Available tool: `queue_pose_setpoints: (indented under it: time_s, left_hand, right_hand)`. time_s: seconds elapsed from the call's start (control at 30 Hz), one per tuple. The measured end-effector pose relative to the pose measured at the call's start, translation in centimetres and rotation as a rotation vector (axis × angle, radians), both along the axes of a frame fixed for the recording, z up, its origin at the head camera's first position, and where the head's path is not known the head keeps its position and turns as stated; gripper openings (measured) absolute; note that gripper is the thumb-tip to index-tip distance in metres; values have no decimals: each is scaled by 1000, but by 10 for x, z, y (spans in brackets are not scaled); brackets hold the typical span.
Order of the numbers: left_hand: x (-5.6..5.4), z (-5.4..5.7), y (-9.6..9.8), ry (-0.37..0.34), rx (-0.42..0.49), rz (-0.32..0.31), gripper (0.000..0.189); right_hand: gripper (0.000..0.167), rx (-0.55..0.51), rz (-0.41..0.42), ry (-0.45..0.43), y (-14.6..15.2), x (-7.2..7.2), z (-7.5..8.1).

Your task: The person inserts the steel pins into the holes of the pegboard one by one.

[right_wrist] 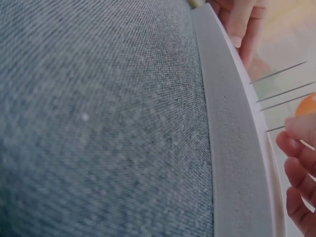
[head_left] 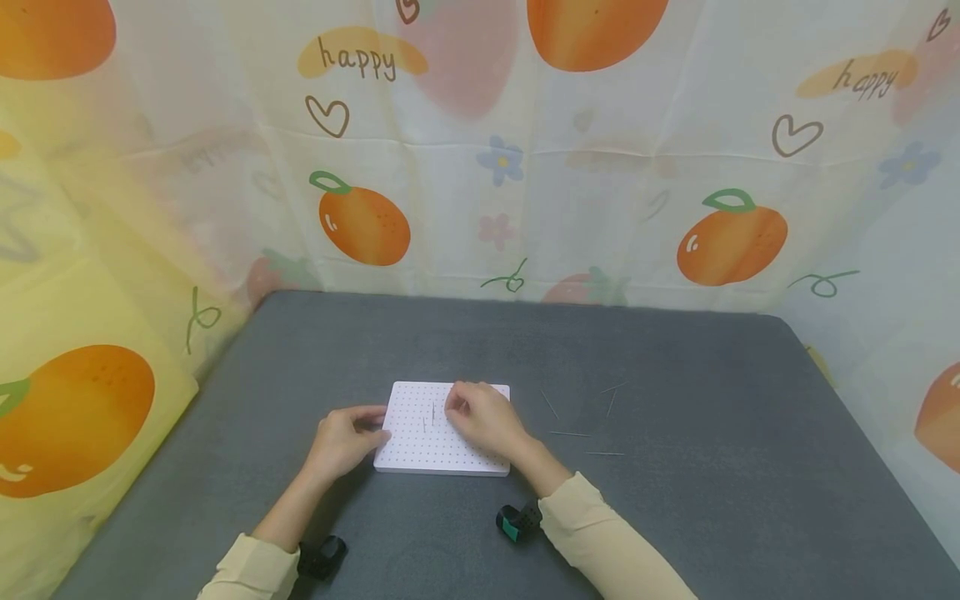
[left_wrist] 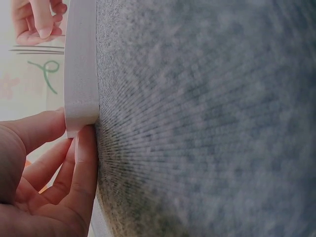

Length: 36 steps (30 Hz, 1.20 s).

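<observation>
A white pegboard (head_left: 442, 457) with rows of small holes lies flat on the grey table. My left hand (head_left: 341, 442) grips its left edge; in the left wrist view the thumb is on the upper face and the fingers (left_wrist: 85, 153) are at the underside. Over the board's upper right part, my right hand (head_left: 486, 421) pinches a thin metal pin (right_wrist: 276, 129) between thumb and index finger. The pin's lower end meets the board's face. Three more thin pins (right_wrist: 286, 92) stand upright in the board beside it.
Several loose metal pins lie scattered on the table right of the board, one pin (head_left: 604, 453) closest to the front. The dark grey table (head_left: 712, 517) ends at a fruit-print curtain (head_left: 585, 208) behind. Black bands (head_left: 322, 557) sit at both wrists.
</observation>
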State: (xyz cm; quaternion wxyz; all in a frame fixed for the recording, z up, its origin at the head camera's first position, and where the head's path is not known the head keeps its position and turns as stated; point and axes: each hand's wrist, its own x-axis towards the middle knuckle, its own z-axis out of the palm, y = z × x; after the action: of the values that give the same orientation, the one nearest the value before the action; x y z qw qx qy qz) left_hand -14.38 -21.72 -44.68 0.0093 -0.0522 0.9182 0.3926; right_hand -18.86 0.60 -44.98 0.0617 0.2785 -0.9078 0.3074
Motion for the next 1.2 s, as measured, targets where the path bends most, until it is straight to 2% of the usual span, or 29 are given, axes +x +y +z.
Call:
queue_pose_setpoints:
  time_s: [0.47,0.63,0.77,1.2]
  left_hand:
    - [0,-1,0,-11,-1,8,39]
    - [0,-1,1,-11,0,11,39]
    - [0,1,1,-16,-3,14,39]
    - [0,-1,1,-26,-6,25,40]
  right_hand:
    - [5,65,25,-25,4,-1,2]
    - [6,54,31,-46,10,-1,2]
    - [8,44,34,-28,17,-1,4]
    - [9,-24,17,-46,52,2,26]
